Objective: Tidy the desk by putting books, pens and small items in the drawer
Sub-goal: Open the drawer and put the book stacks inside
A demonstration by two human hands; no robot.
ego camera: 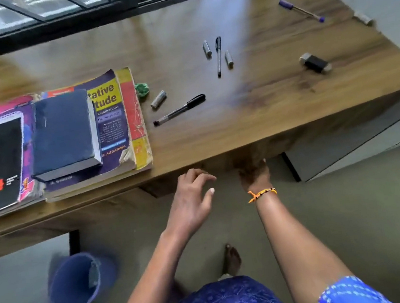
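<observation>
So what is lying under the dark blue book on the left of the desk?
The dark blue book lies on a worn purple-and-yellow aptitude book, which rests on a yellow-and-red book. Their covered parts, and anything lower, cannot be seen.

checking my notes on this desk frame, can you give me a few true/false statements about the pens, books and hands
1. The purple pen lies at the far right of the desk. True.
2. The dark book lies on top of the yellow book. True.
3. The left hand holds a pen. False: it is empty, fingers loosely spread below the desk edge.
4. The green wad sits in the blue bin. False: it lies on the desk beside the books.
5. The right hand reaches to the desk's front edge. True.
6. All pens are already put away. False: three pens lie on the desk.
</observation>
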